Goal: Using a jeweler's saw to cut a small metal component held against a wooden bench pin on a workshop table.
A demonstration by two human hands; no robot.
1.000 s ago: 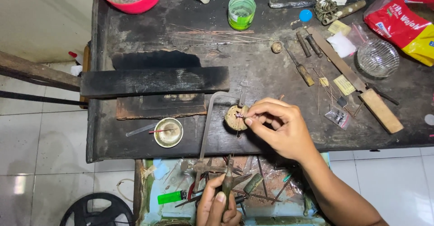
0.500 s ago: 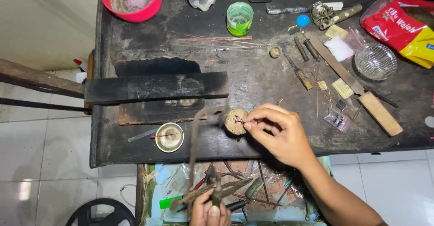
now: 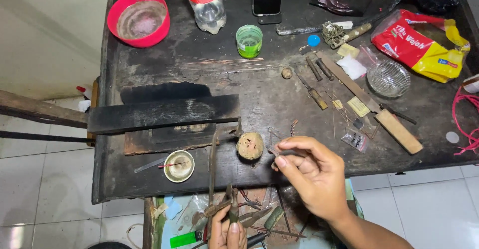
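Right hand [image 3: 312,176] above table [image 3: 269,99] front edge, thumb and fingers pinched on small thin piece [image 3: 277,152], just right of round pad [image 3: 250,146]. Left hand [image 3: 227,230] low at frame bottom, closed around pliers [image 3: 230,210], over tool tray [image 3: 259,214]. Small tin [image 3: 179,166] left of pad.

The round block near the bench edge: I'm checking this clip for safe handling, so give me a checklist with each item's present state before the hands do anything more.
1. Round block flat on the bench, apart from both hands: ok.
2. Right hand pinches a small dark piece in its fingers: ok.
3. What that piece is: cannot tell, too small.
4. Left hand grips a tool at the lower tray: ok.
5. Small tin dish clear of both hands: ok.
6. Thin wires lie loose by the green cup: not ok.
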